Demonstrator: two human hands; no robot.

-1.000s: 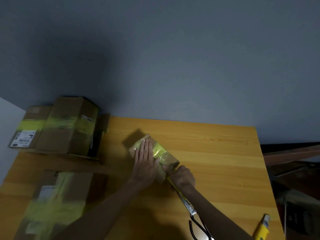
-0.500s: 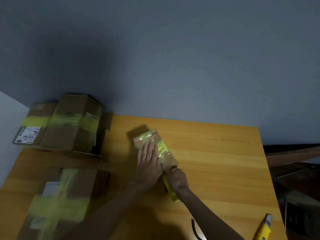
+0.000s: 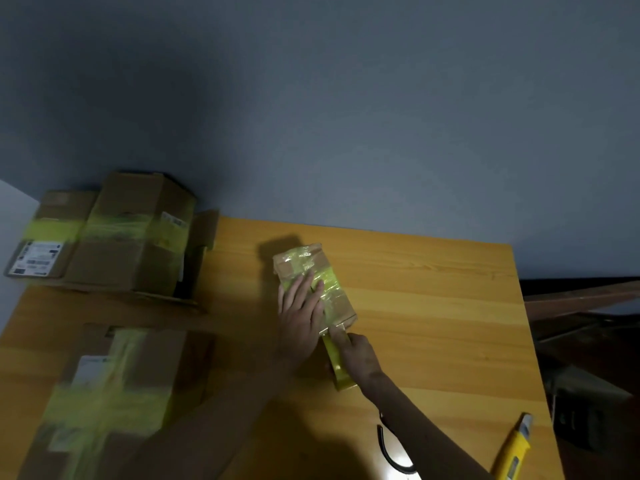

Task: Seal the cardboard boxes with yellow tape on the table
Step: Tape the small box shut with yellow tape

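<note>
A small cardboard box (image 3: 337,301) wrapped in yellow tape lies mid-table. My left hand (image 3: 300,308) rests flat on its near left part, fingers straight. My right hand (image 3: 356,356) sits at the box's near end and grips a yellow tape roll (image 3: 337,365), from which a strip runs onto the box. The roll stands on edge against the wooden table (image 3: 433,317).
Two taped boxes (image 3: 114,237) stand at the far left, one larger taped box (image 3: 104,396) at the near left. Black-handled scissors (image 3: 391,452) lie under my right forearm. A yellow utility knife (image 3: 512,452) lies near the right edge. Grey wall behind.
My right hand has drawn the tape roll back from the box's near end toward me. My left hand has slid nearer along the box top.
</note>
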